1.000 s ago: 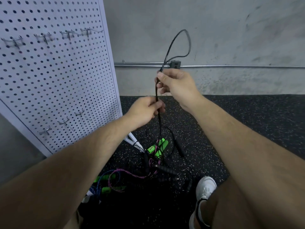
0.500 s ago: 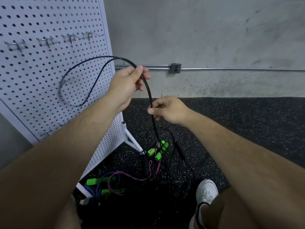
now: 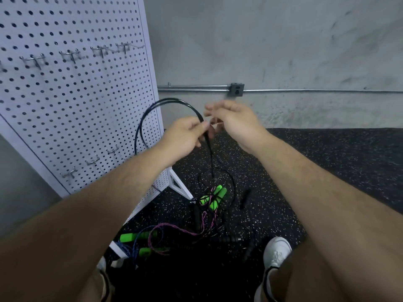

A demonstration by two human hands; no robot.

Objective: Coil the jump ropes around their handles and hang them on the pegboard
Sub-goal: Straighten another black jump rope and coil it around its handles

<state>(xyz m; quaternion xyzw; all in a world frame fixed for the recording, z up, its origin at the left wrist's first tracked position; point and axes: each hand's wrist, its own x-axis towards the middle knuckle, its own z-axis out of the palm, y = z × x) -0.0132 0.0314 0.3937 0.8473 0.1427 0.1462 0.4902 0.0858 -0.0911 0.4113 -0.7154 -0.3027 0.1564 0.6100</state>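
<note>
My left hand (image 3: 185, 134) pinches a thin black jump rope (image 3: 170, 100) at chest height. The rope arcs in a doubled loop up and to the left, in front of the white pegboard (image 3: 72, 101). From the pinch it drops straight down to the floor pile. My right hand (image 3: 234, 118) is just right of the left hand, motion-blurred, its fingers stretched out toward the rope and not plainly closed on it. On the floor lie tangled ropes: a pair of green handles (image 3: 214, 197), a pink rope (image 3: 174, 229), more green handles (image 3: 128, 237) and black handles (image 3: 245, 199).
Metal hooks sit in an upper row (image 3: 100, 50) and a lower row (image 3: 93, 161) on the pegboard. Its white foot (image 3: 178, 186) juts out onto the speckled rubber floor. A conduit with an outlet box (image 3: 237, 90) runs along the concrete wall. My white shoe (image 3: 277, 251) is beside the pile.
My right hand has let go of the lower rope and risen beside the left hand. The left hand has dropped and moved right, and the loop it holds is smaller and doubled.
</note>
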